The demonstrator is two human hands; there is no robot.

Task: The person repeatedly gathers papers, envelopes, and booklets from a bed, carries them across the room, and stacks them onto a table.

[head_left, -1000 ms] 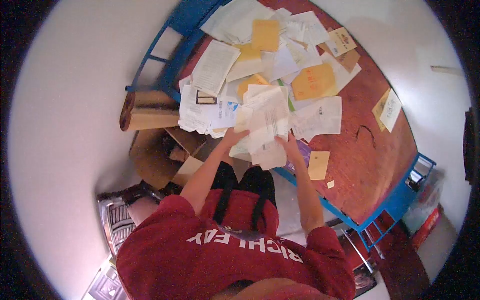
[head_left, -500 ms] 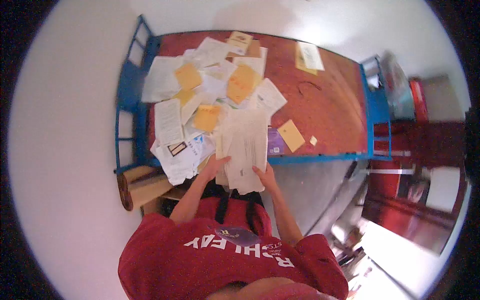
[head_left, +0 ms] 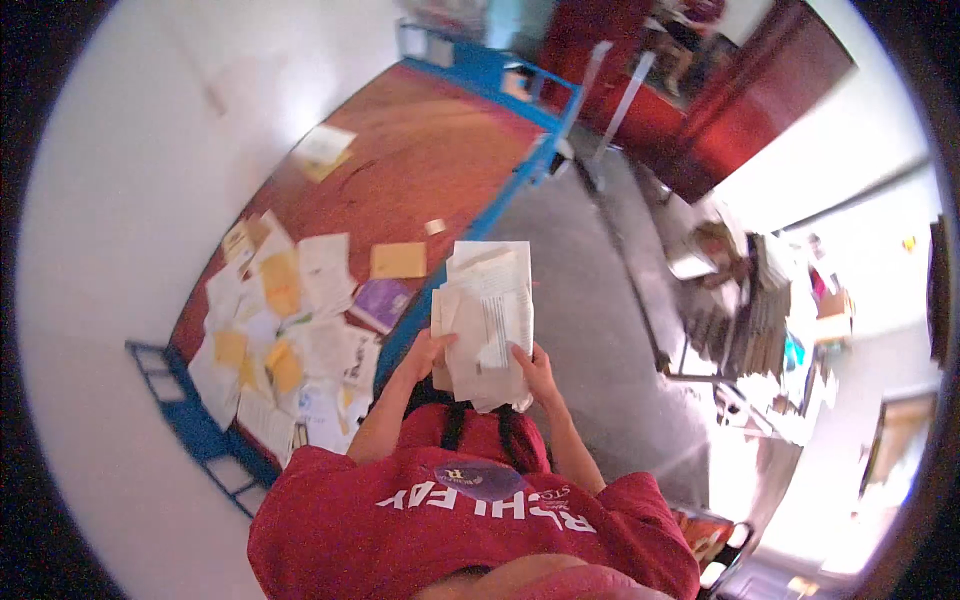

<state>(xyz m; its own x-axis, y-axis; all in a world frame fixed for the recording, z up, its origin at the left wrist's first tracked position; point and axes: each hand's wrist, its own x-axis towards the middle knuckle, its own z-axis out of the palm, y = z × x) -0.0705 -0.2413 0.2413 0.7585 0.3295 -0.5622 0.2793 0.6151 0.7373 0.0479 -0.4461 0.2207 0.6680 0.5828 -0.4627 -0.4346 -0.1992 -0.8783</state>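
A stack of loose papers [head_left: 490,290] is held in front of my body, its sheets uneven at the edges and printed text showing on top. My left hand [head_left: 432,354] grips the stack's lower left side, thumb on top. On the opposite side my right hand [head_left: 538,374] is closed on the right edge, its thumb also on the top sheet. Left of the stack, on a blue-framed bed with a reddish board [head_left: 430,125], lie many scattered papers [head_left: 325,265], several yellow envelopes [head_left: 281,285] and a purple booklet [head_left: 380,303]. A separate yellow envelope [head_left: 398,260] lies near the bed's edge.
The blue bed rail [head_left: 500,205] runs diagonally beside grey floor [head_left: 600,310]. Farther off are a dark red cabinet [head_left: 740,95], partly showing a figure in red, and cluttered stacked items [head_left: 755,310] at right. White sheets [head_left: 325,144] lie by the wall.
My view and body have turned right, so the bed now lies to the left and the floor opens ahead. Both hands have carried the paper stack from over the bed to beside its rail.
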